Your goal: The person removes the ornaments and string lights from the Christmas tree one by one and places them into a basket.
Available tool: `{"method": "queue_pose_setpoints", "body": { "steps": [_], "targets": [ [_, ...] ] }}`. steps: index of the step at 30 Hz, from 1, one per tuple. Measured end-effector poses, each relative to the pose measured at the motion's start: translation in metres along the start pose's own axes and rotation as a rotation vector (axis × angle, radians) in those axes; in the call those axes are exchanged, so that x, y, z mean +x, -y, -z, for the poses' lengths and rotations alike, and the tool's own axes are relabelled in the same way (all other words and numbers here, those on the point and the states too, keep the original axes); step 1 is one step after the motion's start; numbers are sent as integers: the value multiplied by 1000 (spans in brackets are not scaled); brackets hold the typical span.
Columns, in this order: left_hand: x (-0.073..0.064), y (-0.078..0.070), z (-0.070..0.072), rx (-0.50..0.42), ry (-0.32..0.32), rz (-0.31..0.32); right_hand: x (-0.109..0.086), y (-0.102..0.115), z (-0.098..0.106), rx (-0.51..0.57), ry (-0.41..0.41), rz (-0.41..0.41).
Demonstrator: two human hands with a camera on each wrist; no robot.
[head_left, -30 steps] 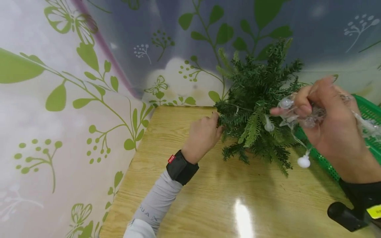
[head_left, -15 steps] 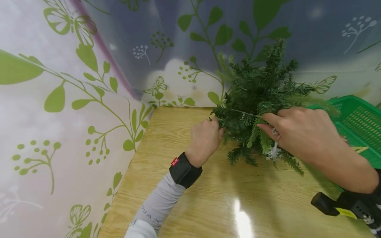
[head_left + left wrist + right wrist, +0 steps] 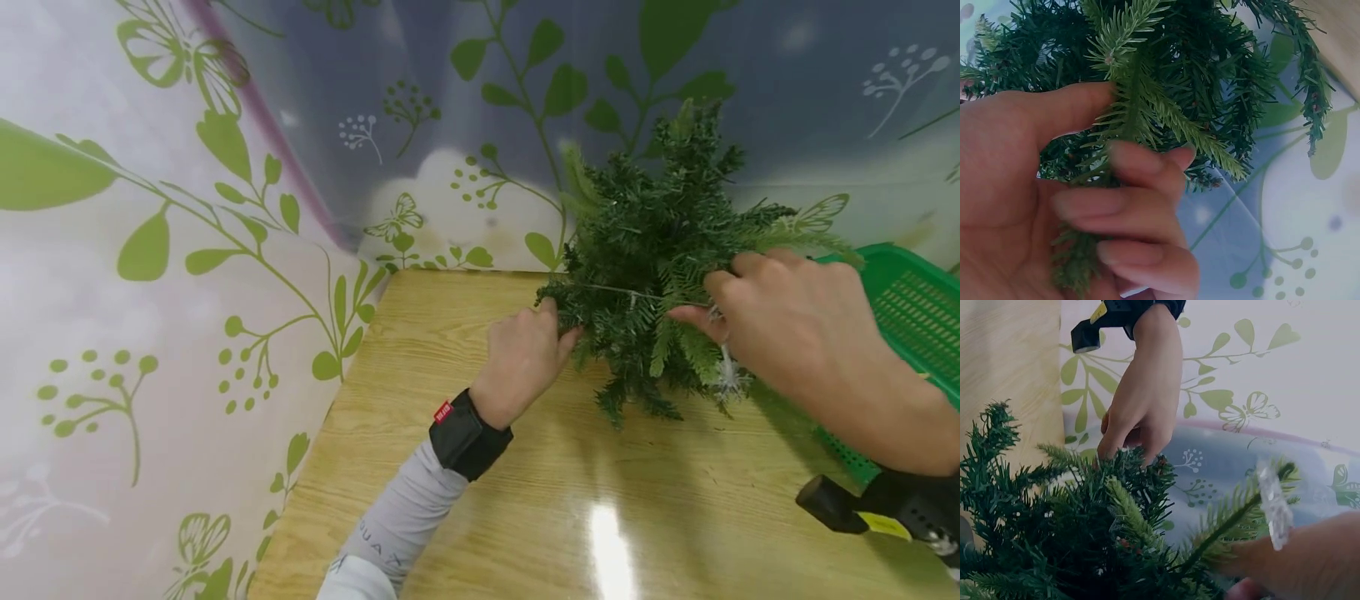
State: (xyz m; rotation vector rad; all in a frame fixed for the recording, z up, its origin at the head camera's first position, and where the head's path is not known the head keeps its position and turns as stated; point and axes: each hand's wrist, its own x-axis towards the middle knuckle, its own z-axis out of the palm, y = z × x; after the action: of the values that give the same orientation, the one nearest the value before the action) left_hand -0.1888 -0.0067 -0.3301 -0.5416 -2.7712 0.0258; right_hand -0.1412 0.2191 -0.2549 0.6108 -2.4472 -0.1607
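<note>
A small artificial Christmas tree (image 3: 652, 242) with dark and lighter green branches stands on the table. At its left side my left hand (image 3: 517, 362) grips a branch; the left wrist view shows its fingers curled round the branch (image 3: 1132, 112). My right hand (image 3: 798, 325) is at the tree's right side and pinches the wire of a string of lights (image 3: 618, 290). That thin wire runs across the front of the tree towards the left. Below the right hand's fingers hangs a clear snowflake ornament (image 3: 727, 375). The right palm hides most of the string it holds.
A green plastic basket (image 3: 911, 312) stands to the right, partly behind the right forearm. The wooden table (image 3: 450, 500) meets patterned walls at its left and back. A wrist camera (image 3: 832, 504) juts from the right wrist over the table.
My right hand has come down from its raised position, turned over, and drawn the wire rightwards across the tree. The tree's lower branches have shifted. My left hand stays at the left branch.
</note>
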Motion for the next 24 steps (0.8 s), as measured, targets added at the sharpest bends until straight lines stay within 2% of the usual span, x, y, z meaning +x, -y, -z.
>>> {"method": "queue_pose_setpoints", "body": {
  "steps": [3, 4, 6, 8, 10, 12, 15, 17, 21, 24],
  "targets": [
    [0, 0, 0, -23, -15, 10, 2, -2, -2, 71, -48, 0],
    [0, -1, 0, -14, -36, 12, 3, -3, -2, 104, -45, 1],
    [-1, -1, 0, 14, -75, 19, 3, -4, -4, 164, -91, 21],
    [1, -2, 2, 29, -84, 33, 4, -6, -5, 228, -131, 42],
    [3, -2, 5, -6, -28, 38, 4, -7, -6, 297, -141, 46],
    [5, -1, 9, -95, 75, 32, 5, -7, -4, 354, -118, 26],
    [7, 3, 15, -286, 239, 8, 4, -6, -1, 440, -27, -52],
    [7, 6, 18, -389, 316, -12, 3, -5, 1, 484, 41, -122],
    [7, 10, 22, -510, 401, -48, 1, -5, 4, 572, 149, -233],
    [7, 12, 24, -574, 439, -72, -2, -7, 3, 624, 173, -263]
  ]
}}
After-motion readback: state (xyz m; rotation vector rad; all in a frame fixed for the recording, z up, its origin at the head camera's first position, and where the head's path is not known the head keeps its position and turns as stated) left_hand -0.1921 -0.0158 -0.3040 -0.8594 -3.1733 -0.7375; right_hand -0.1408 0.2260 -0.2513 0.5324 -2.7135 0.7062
